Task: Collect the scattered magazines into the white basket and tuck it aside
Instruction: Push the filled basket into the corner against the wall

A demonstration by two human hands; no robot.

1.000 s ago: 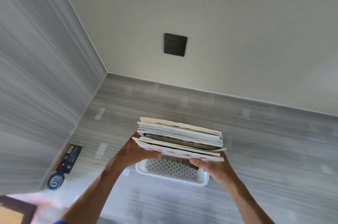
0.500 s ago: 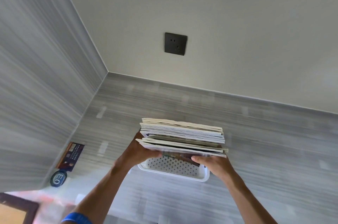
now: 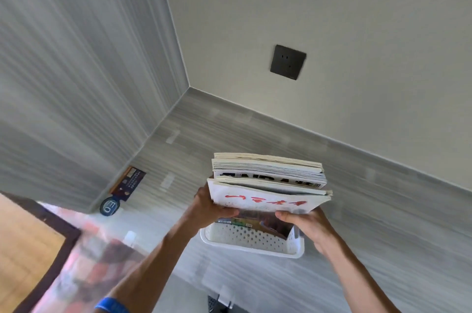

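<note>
Both hands, left (image 3: 208,206) and right (image 3: 307,223), had their grips curled round the white basket (image 3: 251,242) of upright magazines (image 3: 268,180), near the floor's corner

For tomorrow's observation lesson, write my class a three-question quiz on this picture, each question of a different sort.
1. True or false: the stack of paper magazines stands in the white perforated plastic basket.
2. Which hands grip the stack? A) left hand only B) right hand only C) both
3. Fill in: the dark square wall socket is on the ____ wall.

Key: 1 true; 2 C; 3 cream.
</note>
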